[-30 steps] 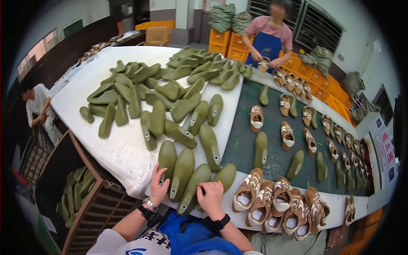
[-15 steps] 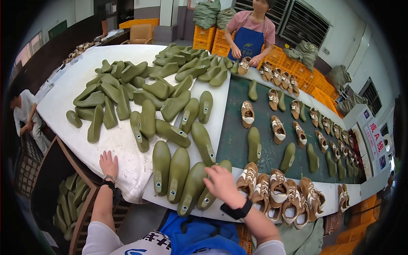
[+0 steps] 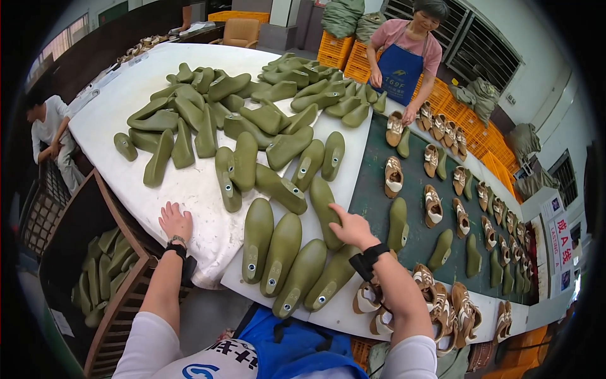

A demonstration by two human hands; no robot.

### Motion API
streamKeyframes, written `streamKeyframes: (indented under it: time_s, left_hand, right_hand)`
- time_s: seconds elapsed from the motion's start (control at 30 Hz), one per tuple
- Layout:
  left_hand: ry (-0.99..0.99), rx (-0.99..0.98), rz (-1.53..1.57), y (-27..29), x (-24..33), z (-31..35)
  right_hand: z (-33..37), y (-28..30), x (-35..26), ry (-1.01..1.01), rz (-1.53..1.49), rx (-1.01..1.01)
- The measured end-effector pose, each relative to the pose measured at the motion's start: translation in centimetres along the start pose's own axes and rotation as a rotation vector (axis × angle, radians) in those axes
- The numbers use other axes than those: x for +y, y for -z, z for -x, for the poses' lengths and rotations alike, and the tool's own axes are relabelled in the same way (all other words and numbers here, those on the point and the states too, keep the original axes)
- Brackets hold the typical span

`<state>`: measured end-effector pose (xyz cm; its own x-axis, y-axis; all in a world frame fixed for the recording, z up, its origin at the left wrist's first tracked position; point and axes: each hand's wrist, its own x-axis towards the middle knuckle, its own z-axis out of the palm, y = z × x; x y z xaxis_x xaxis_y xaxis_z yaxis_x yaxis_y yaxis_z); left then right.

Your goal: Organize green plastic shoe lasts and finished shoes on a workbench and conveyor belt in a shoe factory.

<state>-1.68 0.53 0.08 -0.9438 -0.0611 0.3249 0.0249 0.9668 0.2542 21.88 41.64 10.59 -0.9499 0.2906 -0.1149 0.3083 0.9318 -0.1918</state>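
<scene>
My left hand (image 3: 174,220) rests flat and open on the white padded table cover (image 3: 189,189), holding nothing. My right hand (image 3: 351,226) reaches forward over the near row of olive-green shoe lasts (image 3: 284,252), its fingers touching the last (image 3: 323,201) that lies beyond them; whether they grip it I cannot tell. Many more green lasts (image 3: 240,114) lie scattered across the white cover. Just right of my right forearm sits a cluster of brown and white shoe uppers (image 3: 435,309).
A dark green conveyor belt (image 3: 416,227) carries spaced shoes and lasts to the right. A person in a blue apron (image 3: 404,57) works at its far end. A wooden crate (image 3: 95,271) with lasts stands at lower left, another person (image 3: 50,132) beyond it. Orange crates (image 3: 467,120) line the back.
My left hand has slid left off the lasts onto the white cover. My right hand has moved forward and right, from the near lasts to the last beyond them.
</scene>
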Motion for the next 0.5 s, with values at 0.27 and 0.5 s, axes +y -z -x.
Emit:
streamKeyframes:
  time_s: [0.27,0.5]
  left_hand:
    - [0.001,0.047,0.012,0.2,-0.7,0.2]
    - [-0.014,0.042,0.045,0.1,0.4,0.0]
  right_hand:
    - [0.6,6.7,5.4,-0.451,-1.488,-0.009]
    - [-10.0,2.4,7.2,-0.379,-0.190,0.439]
